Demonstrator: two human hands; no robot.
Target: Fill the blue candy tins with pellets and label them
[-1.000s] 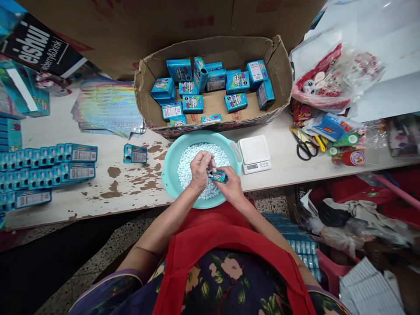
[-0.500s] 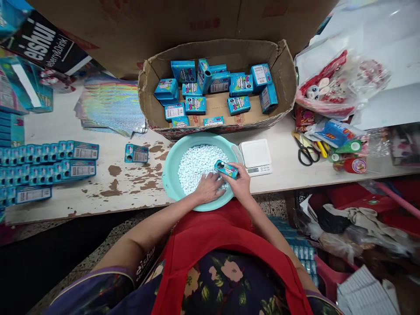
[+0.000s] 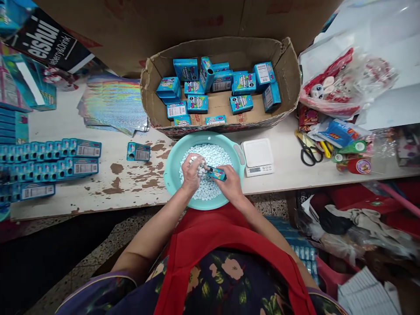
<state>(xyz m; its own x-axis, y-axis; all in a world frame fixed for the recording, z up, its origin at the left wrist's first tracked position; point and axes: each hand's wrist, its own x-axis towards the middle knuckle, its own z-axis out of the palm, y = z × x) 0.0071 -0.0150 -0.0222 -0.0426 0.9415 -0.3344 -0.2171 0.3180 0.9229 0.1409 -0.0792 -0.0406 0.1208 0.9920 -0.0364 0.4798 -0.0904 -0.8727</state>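
A round turquoise basin (image 3: 171,173) holds many small pale blue candies (image 3: 210,191). Over its left part, my left hand (image 3: 192,174) is cupped round a heap of the candies, close to the box opening. My right hand (image 3: 230,181) grips a small blue candy box (image 3: 217,173) over the basin, its open end towards my left hand. A white scale (image 3: 258,155) stands just right of the basin. One blue box (image 3: 138,152) lies alone on the table to the left.
A cardboard carton (image 3: 219,127) with several blue boxes stands behind the basin. Rows of blue boxes (image 3: 83,167) and shiny sheets (image 3: 111,105) are at the left. Scissors (image 3: 308,151), plastic bags (image 3: 341,94) and a red-lidded jar (image 3: 359,166) lie at the right.
My left hand has risen out of the candies with a heap in it and moved left. The box in my right hand has shifted slightly left and down.
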